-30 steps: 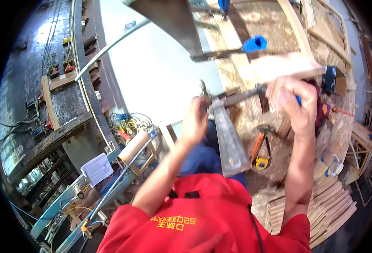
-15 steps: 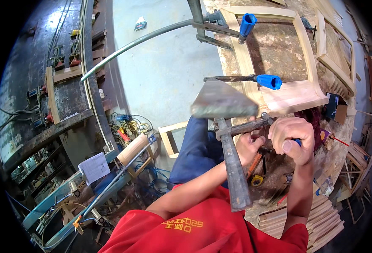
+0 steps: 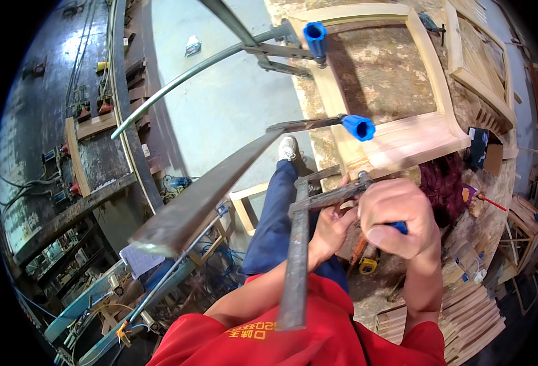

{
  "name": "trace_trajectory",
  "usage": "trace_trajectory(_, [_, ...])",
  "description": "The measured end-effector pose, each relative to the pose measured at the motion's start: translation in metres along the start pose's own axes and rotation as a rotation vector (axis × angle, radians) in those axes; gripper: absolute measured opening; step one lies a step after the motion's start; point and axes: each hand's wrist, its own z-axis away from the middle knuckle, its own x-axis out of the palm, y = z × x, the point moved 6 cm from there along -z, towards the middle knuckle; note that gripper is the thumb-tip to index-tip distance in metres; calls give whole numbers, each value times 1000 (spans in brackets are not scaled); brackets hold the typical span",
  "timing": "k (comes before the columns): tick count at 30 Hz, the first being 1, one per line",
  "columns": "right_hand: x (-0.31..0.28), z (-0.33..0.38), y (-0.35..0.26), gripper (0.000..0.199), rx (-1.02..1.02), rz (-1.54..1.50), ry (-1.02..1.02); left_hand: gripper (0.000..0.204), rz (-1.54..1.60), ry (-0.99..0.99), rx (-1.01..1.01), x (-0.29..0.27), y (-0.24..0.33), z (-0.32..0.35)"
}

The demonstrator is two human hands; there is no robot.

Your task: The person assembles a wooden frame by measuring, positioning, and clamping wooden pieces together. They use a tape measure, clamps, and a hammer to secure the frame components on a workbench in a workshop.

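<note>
A pale wooden frame (image 3: 336, 104) lies on the worn workbench with several bar clamps along its left side. At its near corner my right hand (image 3: 400, 216) is closed round the blue handle (image 3: 398, 227) of the nearest bar clamp (image 3: 299, 262). My left hand (image 3: 332, 232) wraps the same clamp's arm, one fingertip showing above it and the thumb below. That clamp's metal bar reaches back over my red shirt. Beyond it, a second clamp with a blue handle (image 3: 359, 128) has its bar (image 3: 214, 189) sticking out left. A third blue-handled clamp (image 3: 315, 43) sits farther up.
Below the hands lies a yellow tape measure (image 3: 368, 266). Wooden slats (image 3: 443, 323) are stacked at the near right, and another wooden frame (image 3: 482, 73) lies farther right. Dark red cloth (image 3: 443, 186) sits beside the frame. A metal rack (image 3: 67, 210) stands left.
The whole view has shifted, with the frame and clamps sitting farther left. The second clamp's bar shows longer, toward the lower left. My right hand still holds the blue handle, turned slightly.
</note>
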Motion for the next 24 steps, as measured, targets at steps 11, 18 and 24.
trace_trajectory(11, [5, 15, -4, 30, -156, 124, 358, 78, -5, 35, -57, -3, -2, 6])
trace_trajectory(18, [-6, 0, 7, 39, -142, -122, -78, 86, 136, 41, -139, -1, 2, 7])
trace_trajectory(24, [-3, 6, 12, 38, -149, -121, 52, 78, -28, 218, -283, 3, 6, 9])
